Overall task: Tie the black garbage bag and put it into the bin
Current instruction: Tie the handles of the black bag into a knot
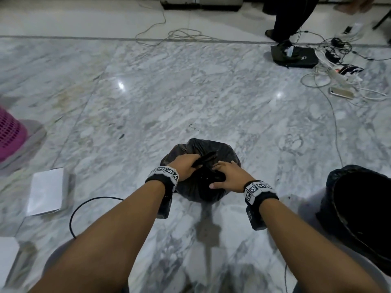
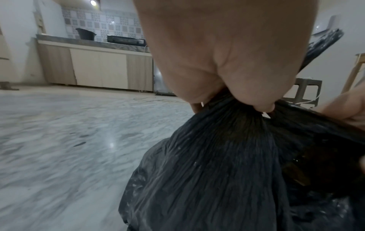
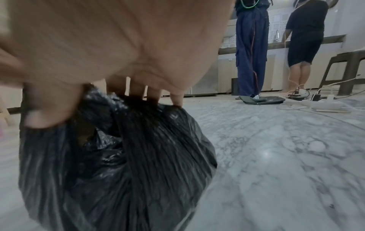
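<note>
Black plastic bag point(image 1: 201, 178): stands full on the marble floor point(image 1: 190, 92), directly in front of the person, between both forearms. Neck gathered; no finished knot shows.

Left hand point(image 1: 186, 167): at the bag's top, left side. Fingers curled and pressed together, pinching a bunched ear of plastic; the left wrist view shows pleats fanning down from that pinch, taut. A loose strip of plastic sticks up beyond the hand.

Right hand point(image 1: 227, 176): on the bag's top, right side. Fingers slightly spread, tips dug into the plastic; thumb out toward the near side. The right wrist view shows the fingertips hooked on a second bunch, though how firmly it is held I cannot tell.

Bin point(image 1: 359, 208): black-lined, mouth open, stands near the bag on the person's right, apart from it.

Step in hand, by judgement: tying, at the stage of gathering two ears. Placing in the bin not yet begun.

Next move calls for: crossing the two bunches over each other, tucking one under, and pulling apart evenly. Thin film likely tears under a sharp tug, so a steady draw suits.

Also present: pink basket point(image 1: 10, 134), far left; white box point(image 1: 46, 191), left; cables point(image 1: 338, 60), far right.
</note>
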